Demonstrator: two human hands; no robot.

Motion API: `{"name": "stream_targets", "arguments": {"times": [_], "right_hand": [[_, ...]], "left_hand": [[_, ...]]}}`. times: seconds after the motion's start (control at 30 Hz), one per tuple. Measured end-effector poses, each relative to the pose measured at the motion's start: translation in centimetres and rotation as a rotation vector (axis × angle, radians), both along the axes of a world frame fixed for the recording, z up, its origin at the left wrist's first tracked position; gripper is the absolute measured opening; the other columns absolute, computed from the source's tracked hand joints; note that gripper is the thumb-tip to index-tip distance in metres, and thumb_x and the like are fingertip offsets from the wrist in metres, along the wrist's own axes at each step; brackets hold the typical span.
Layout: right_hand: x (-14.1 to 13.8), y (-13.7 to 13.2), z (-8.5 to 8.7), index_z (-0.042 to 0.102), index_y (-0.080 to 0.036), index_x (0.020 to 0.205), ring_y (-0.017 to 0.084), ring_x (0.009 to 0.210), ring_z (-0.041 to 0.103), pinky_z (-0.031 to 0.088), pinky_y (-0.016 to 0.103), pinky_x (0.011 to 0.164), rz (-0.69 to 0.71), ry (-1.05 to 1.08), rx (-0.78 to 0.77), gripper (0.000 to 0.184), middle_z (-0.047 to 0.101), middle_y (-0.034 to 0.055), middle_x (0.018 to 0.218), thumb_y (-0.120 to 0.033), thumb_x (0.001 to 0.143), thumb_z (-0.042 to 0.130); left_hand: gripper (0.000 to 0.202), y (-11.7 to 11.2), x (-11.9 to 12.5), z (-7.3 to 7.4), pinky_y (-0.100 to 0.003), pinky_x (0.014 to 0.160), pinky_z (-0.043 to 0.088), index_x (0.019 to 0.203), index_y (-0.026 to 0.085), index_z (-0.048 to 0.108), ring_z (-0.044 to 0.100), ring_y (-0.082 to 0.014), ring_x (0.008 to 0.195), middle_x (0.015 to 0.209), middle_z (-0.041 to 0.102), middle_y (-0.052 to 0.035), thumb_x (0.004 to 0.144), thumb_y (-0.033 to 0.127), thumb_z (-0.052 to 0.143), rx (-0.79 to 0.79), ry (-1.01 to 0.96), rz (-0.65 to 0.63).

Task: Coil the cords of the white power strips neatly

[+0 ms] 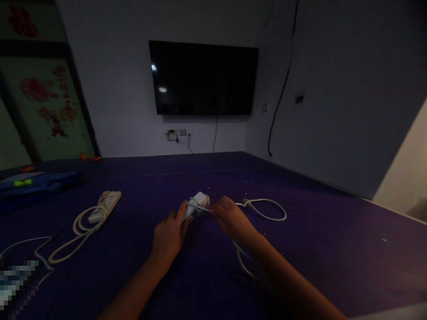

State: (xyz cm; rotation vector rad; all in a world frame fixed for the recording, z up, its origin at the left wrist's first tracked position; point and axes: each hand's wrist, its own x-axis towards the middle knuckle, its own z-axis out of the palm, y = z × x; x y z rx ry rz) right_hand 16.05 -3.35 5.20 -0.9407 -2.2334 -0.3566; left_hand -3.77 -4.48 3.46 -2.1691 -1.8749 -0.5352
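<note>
A white power strip lies on the dark purple floor mat in the middle of the view. My left hand is closed on the near end of the strip. My right hand pinches the strip's white cable, drawing a stretch of it across the top of the strip. The rest of that cable loops out to the right and trails under my right forearm.
A second white power strip with its coiled cable lies to the left. A blue object sits at the far left edge. A dark wall-mounted TV hangs ahead, with wall sockets below it and a black cable down the right wall.
</note>
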Motion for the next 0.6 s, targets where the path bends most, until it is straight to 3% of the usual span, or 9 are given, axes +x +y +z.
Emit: {"name": "stream_targets", "arguments": {"times": [0.1, 0.33, 0.6], "right_hand": [[0.8, 0.5, 0.3, 0.064, -0.017, 0.077, 0.017, 0.074, 0.051, 0.038, 0.031, 0.071, -0.037, 0.001, -0.019, 0.024, 0.063, 0.0054, 0.071, -0.019, 0.090, 0.044], [3.9, 3.1, -0.6, 0.065, -0.018, 0.074, 0.018, 0.071, 0.051, 0.036, 0.030, 0.069, -0.157, 0.102, 0.048, 0.027, 0.065, 0.0058, 0.071, -0.026, 0.090, 0.045], [10.5, 4.5, -0.1, 0.065, -0.016, 0.068, 0.020, 0.063, 0.051, 0.034, 0.029, 0.062, -0.660, 0.466, 0.127, 0.045, 0.063, 0.0100, 0.064, -0.038, 0.092, 0.034]], "left_hand": [[0.052, 0.4, -0.6, 0.2, -0.030, 0.066, 0.046, 0.139, 0.026, 0.029, 0.064, -0.0223, 0.082, 0.102, 0.065, -0.0097, 0.091, 0.047, 0.025, 0.029, -0.045, 0.020], [0.051, 1.5, -2.0, 0.6, -0.030, 0.068, 0.045, 0.136, 0.024, 0.035, 0.065, -0.0221, 0.084, 0.105, 0.066, -0.0115, 0.091, 0.047, 0.028, 0.069, -0.163, 0.138], [0.060, 2.8, -5.2, 1.7, -0.036, 0.068, 0.045, 0.134, 0.020, 0.038, 0.065, -0.0285, 0.085, 0.097, 0.068, -0.0161, 0.088, 0.055, 0.021, 0.061, -0.274, 0.339]]}}
